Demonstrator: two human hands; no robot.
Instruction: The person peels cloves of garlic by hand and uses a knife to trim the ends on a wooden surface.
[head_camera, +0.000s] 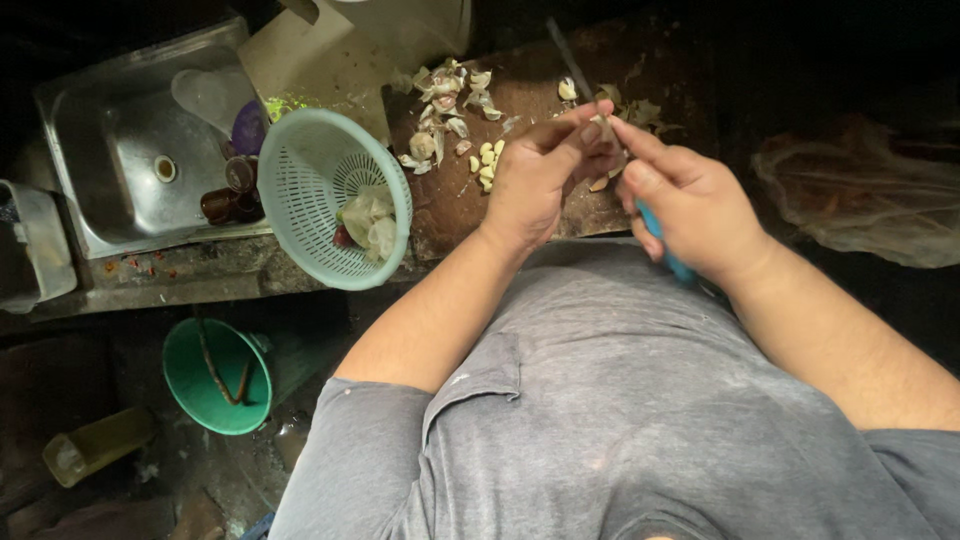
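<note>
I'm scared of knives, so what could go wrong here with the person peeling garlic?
The blue-handled knife in the right hand works close to the left hand pinching a small pale garlic clove, so a slip might nick a fingertip. The light green plastic colander seems to hang over the counter edge above the green bucket and could tip if bumped.
</note>
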